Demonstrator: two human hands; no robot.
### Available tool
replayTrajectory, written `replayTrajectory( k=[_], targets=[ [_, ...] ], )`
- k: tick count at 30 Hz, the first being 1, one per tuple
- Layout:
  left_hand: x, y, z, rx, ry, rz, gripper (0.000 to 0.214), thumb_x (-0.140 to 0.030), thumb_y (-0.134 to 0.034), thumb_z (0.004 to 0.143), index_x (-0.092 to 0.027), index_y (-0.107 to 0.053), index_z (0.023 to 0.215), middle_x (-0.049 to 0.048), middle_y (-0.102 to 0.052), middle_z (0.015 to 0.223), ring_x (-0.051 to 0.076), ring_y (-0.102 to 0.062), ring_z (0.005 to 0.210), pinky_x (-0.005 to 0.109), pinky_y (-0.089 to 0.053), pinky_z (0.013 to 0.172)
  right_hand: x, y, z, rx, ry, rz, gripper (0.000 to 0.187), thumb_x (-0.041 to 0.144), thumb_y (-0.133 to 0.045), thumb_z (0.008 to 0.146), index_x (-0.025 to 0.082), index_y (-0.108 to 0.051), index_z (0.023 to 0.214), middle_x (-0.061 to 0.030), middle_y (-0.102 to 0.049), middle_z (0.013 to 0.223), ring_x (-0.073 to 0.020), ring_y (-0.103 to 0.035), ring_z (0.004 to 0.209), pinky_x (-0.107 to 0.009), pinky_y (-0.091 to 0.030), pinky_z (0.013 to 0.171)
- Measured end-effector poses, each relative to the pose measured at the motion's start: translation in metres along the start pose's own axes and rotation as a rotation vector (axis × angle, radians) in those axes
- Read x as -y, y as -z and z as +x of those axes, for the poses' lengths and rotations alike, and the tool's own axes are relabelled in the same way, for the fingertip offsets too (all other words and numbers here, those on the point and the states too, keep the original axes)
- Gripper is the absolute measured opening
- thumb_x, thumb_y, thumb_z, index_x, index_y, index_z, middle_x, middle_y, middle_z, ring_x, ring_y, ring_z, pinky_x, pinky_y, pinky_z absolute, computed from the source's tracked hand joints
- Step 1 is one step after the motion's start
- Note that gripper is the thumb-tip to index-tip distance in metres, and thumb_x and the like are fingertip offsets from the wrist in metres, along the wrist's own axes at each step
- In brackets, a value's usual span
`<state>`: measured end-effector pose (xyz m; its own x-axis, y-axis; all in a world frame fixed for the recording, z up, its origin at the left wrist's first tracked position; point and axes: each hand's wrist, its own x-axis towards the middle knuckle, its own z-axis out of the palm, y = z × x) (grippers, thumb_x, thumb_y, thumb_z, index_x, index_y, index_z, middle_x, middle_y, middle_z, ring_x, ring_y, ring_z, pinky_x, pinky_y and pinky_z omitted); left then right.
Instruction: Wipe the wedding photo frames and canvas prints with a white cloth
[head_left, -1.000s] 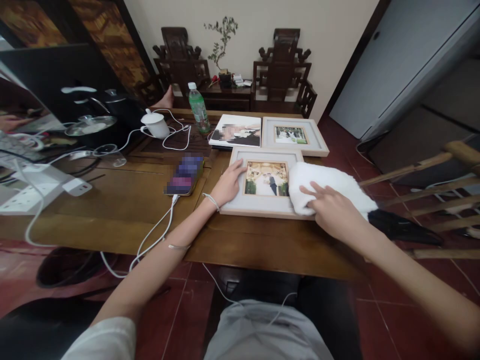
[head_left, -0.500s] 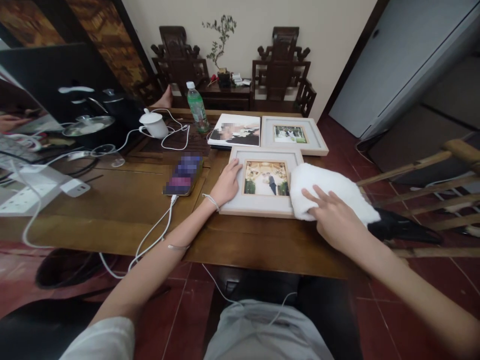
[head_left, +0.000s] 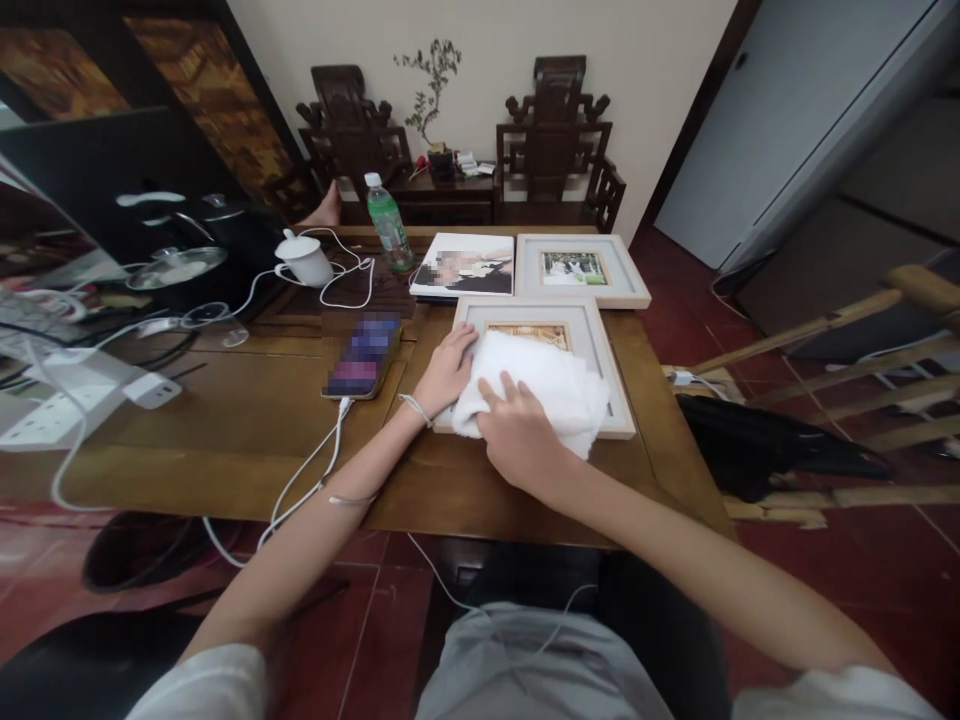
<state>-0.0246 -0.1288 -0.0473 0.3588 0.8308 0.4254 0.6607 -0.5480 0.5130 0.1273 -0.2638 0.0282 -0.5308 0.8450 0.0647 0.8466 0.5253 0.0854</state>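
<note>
A picture frame (head_left: 611,385) with a pale wooden edge lies flat on the wooden table, its photo mostly hidden. Across its lower middle is spread a folded white towel (head_left: 551,380). My right hand (head_left: 521,430) grips the towel at its left part and presses it on the frame. At the frame's left edge, my left hand (head_left: 448,375) holds on, fingers over the border and touching the towel's side. Behind lie a second picture frame (head_left: 634,290) with an outdoor photo and a white photo album (head_left: 465,265) with a partly blurred cover.
To the left, a phone (head_left: 364,355) lies on the table (head_left: 247,400) with a white cable plugged in. Farther back stand a lidded white cup (head_left: 306,260) and a green-labelled bottle (head_left: 388,228). A power strip (head_left: 64,400) is at far left; a wooden chair (head_left: 817,370) stands right.
My right hand has slid the towel leftward from the frame's right edge over the photo. My left hand stays on the frame's left edge. The view has shifted slightly.
</note>
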Motion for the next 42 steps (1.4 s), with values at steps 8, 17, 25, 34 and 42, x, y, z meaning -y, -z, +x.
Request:
replayTrajectory(
  k=[8, 17, 25, 34, 42],
  targets=[
    [0.002, 0.0, 0.0, 0.05, -0.078, 0.05, 0.043, -0.011, -0.039, 0.092, -0.011, -0.06, 0.13, 0.0144, -0.057, 0.141, 0.028, -0.041, 0.143, 0.052, -0.033, 0.121, -0.04, 0.0, -0.044, 0.049, -0.067, -0.093, 0.036, 0.001, -0.051, 0.082, 0.013, -0.078, 0.103, -0.0155, -0.054, 0.145, -0.0376, -0.046, 0.136, -0.05, -0.042, 0.107],
    [-0.001, -0.002, 0.001, 0.056, -0.091, 0.096, 0.044, -0.009, -0.037, 0.091, -0.007, -0.059, 0.129, 0.0166, -0.057, 0.141, 0.029, -0.04, 0.143, 0.049, -0.034, 0.121, -0.131, 0.016, -0.053, -0.077, -0.136, -0.134, 0.048, -0.004, -0.047, 0.07, 0.012, -0.076, 0.105, -0.0127, -0.052, 0.148, -0.0337, -0.044, 0.138, -0.049, -0.044, 0.109],
    [0.004, -0.001, 0.0, 0.03, -0.075, 0.054, 0.042, -0.012, -0.04, 0.091, -0.012, -0.061, 0.127, 0.0151, -0.059, 0.139, 0.029, -0.044, 0.141, 0.054, -0.034, 0.119, -0.14, -0.012, 0.041, -0.032, -0.181, -0.22, 0.046, -0.002, -0.041, 0.086, 0.009, -0.069, 0.121, -0.0187, -0.041, 0.154, -0.0377, -0.032, 0.144, -0.054, -0.026, 0.115],
    [0.008, -0.005, 0.0, -0.007, -0.068, 0.007, 0.051, -0.002, -0.042, 0.081, -0.013, -0.062, 0.126, 0.0123, -0.06, 0.139, 0.028, -0.044, 0.141, 0.053, -0.034, 0.12, -0.095, 0.0, -0.019, 0.102, -0.047, -0.178, 0.036, 0.004, -0.046, 0.083, 0.01, -0.074, 0.105, -0.0207, -0.062, 0.127, -0.0331, -0.056, 0.117, -0.045, -0.035, 0.104],
    [0.008, -0.004, 0.001, 0.033, -0.086, 0.039, 0.054, -0.001, -0.042, 0.079, -0.011, -0.06, 0.129, 0.014, -0.058, 0.141, 0.029, -0.042, 0.142, 0.053, -0.032, 0.12, -0.04, 0.04, -0.068, 0.203, 0.068, 0.03, 0.041, -0.002, -0.045, 0.074, 0.016, -0.073, 0.097, -0.016, -0.069, 0.113, -0.0318, -0.063, 0.106, -0.043, -0.046, 0.09]
  ],
)
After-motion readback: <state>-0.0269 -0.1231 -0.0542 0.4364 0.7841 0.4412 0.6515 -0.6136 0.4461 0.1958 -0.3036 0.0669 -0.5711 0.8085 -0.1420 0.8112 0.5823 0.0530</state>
